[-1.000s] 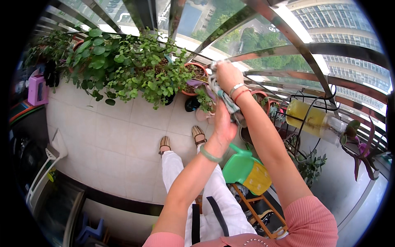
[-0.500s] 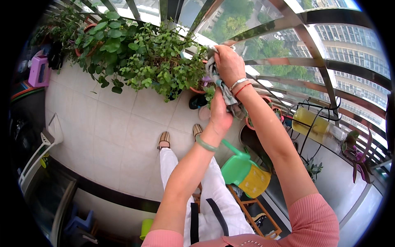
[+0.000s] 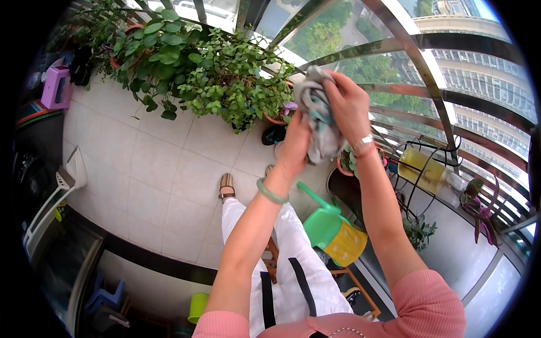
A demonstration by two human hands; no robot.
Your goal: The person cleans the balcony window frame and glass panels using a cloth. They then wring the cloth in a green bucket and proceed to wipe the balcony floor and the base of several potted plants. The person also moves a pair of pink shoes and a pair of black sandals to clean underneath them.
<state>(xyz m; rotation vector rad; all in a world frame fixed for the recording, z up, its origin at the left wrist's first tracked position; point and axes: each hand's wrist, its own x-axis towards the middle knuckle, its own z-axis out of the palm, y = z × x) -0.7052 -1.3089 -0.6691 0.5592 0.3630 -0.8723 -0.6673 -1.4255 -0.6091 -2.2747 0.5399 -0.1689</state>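
A crumpled grey cloth with teal stripes (image 3: 320, 121) is held up in front of me by both hands. My left hand (image 3: 296, 145) presses it from the left and below, and a green bangle circles that wrist. My right hand (image 3: 349, 104) grips the cloth from the right and above; a silver bracelet sits on that wrist. Both arms reach forward over my white trousers, toward a railing of curved metal bars (image 3: 414, 62).
Leafy potted plants (image 3: 197, 73) line the tiled balcony floor (image 3: 152, 180) at the back left. A green and yellow watering can (image 3: 332, 234) stands at my right, beside a metal plant stand with a yellow bottle (image 3: 422, 166). A purple stool (image 3: 55, 87) is far left.
Both hands with the cloth have come closer and lower in the picture. The view has tilted, and the plants now sit higher and more to the left.
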